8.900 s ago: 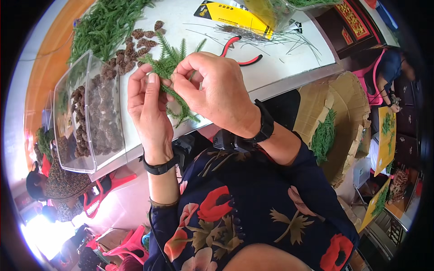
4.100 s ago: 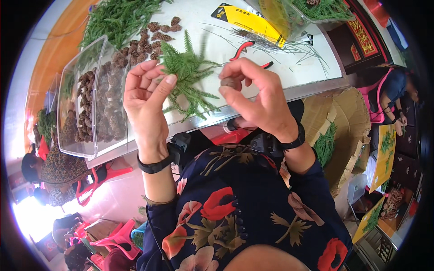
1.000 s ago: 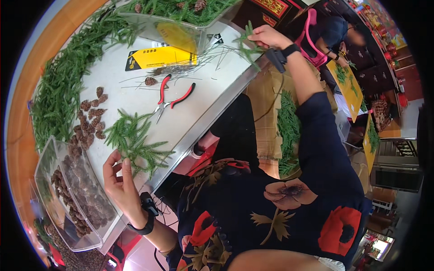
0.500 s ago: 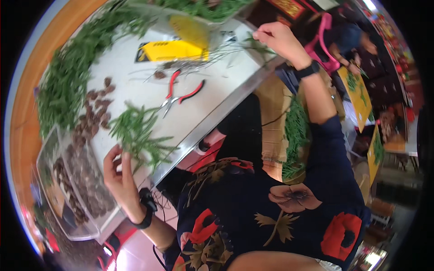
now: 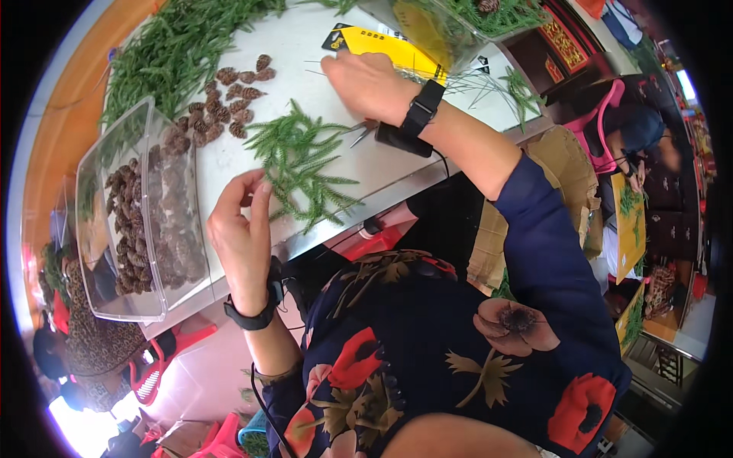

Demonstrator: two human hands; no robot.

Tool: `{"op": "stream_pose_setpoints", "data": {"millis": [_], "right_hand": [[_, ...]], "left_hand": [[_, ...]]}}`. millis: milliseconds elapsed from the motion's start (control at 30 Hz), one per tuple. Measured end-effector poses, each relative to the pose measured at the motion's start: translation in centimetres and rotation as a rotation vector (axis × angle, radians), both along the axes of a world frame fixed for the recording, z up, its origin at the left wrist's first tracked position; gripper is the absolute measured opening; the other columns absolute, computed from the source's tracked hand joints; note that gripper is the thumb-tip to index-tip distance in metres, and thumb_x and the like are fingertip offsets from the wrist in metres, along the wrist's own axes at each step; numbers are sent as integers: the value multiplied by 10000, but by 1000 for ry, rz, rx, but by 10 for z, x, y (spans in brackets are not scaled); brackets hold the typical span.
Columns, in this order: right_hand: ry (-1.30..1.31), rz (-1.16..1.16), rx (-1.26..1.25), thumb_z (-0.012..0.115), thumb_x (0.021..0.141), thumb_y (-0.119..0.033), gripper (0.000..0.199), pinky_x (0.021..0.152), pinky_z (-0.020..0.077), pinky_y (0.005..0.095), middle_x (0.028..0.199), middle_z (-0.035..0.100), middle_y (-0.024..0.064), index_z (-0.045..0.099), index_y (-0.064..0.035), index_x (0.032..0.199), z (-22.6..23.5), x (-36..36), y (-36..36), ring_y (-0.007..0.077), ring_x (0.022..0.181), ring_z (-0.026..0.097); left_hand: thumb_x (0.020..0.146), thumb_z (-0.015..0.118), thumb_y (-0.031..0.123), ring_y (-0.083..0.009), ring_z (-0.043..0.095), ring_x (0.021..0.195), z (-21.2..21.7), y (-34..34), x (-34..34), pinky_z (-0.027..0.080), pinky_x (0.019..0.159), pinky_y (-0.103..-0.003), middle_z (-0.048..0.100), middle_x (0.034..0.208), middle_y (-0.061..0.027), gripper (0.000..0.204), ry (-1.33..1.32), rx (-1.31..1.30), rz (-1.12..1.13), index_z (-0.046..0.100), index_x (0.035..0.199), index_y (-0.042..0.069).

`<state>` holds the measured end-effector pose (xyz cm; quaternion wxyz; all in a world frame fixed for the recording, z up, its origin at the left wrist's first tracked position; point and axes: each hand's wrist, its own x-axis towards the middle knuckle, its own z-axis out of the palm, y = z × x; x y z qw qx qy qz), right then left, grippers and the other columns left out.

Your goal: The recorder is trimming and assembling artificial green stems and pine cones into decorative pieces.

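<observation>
Sprig (image 5: 301, 164) pinched, L hand (image 5: 240, 233); R hand (image 5: 370, 88) grip: can't tell. Clear bin (image 5: 122, 314) w/ pinecones (image 5: 128, 221); 2nd bin (image 5: 460, 46) w/ greenery (image 5: 510, 18).

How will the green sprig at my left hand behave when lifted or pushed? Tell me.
The green sprig is probably light for its size, as its thin branches leave open gaps. The tips may bend, being slender. It seems unlikely to roll, since the branches splay out in several directions over the white table.

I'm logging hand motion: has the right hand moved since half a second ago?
Yes: judged against the table, the right hand has moved left, from the table's right end to the near side of the yellow card.
</observation>
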<state>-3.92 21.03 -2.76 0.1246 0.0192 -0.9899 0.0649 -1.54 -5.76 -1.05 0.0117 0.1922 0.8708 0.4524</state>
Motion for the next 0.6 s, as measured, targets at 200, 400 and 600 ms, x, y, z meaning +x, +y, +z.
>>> {"op": "stream_pose_setpoints", "data": {"millis": [200,400,600], "right_hand": [[-272,-147,11,613,734,-81,165,712,484,429,864,656,175,632,-20,887,-9,-7,25,345,845,631],[-190,-69,-292,624,720,-70,195,711,495,388,815,630,135,606,-16,907,0,4,27,292,788,632],[-158,-48,-643,652,746,-79,212,675,467,282,730,558,20,602,-24,944,10,29,28,145,710,570]], "left_hand": [[845,623,124,-288,623,769,7,36,-44,482,660,-365,637,831,-118,116,417,-250,-69,678,929,65],[782,632,108,-322,601,812,-29,69,-89,494,700,-420,617,802,-115,109,717,-438,-353,672,882,101],[769,650,89,-312,615,739,-22,74,-95,496,664,-411,638,794,-116,126,433,-441,-267,659,894,74]]}}
